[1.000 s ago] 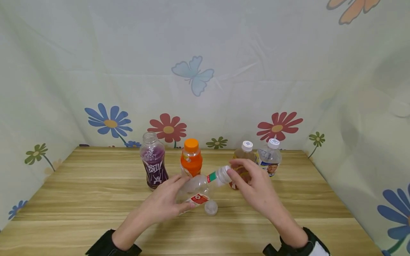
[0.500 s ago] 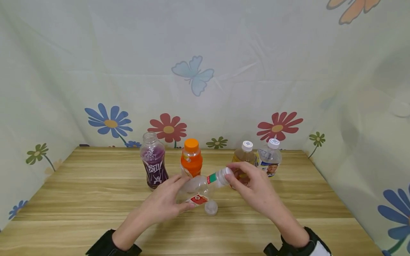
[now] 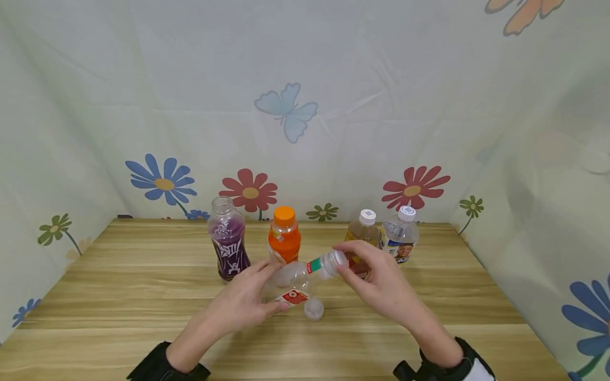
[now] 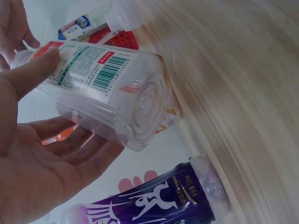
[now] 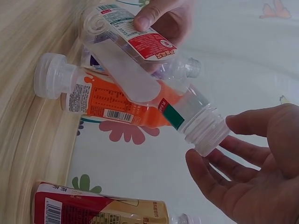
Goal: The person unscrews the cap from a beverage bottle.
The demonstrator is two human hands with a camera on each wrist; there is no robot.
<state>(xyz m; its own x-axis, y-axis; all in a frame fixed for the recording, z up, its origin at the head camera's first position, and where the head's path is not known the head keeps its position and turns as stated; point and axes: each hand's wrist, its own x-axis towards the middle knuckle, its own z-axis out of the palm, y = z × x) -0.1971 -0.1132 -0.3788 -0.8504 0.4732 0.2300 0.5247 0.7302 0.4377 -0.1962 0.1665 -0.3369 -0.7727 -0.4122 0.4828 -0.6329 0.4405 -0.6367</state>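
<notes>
My left hand (image 3: pixel 245 296) grips a clear plastic bottle (image 5: pixel 140 51) with a red, white and green label round its body. The bottle is tilted, its neck toward the right hand and its base (image 4: pixel 148 105) facing the left wrist camera. With thumb and fingertips, my right hand (image 3: pixel 381 278) pinches the translucent white cap (image 5: pixel 212 135) at the end of the neck. A loose translucent cap (image 3: pixel 313 309) lies on the table just under the bottle. Close behind stands an orange drink bottle (image 3: pixel 284 238) with an orange cap, partly hidden by the held bottle.
An uncapped purple drink bottle (image 3: pixel 229 241) stands to the left of the orange one. Behind my right hand are an amber drink bottle (image 3: pixel 364 230) and a clear labelled bottle (image 3: pixel 401 233), both white-capped. A floral cloth (image 3: pixel 305 63) hangs round the wood-grain table (image 3: pixel 119 296).
My right fingers have shifted slightly left and round the cap, as if turning with it. The left hand and the bottle have hardly moved.
</notes>
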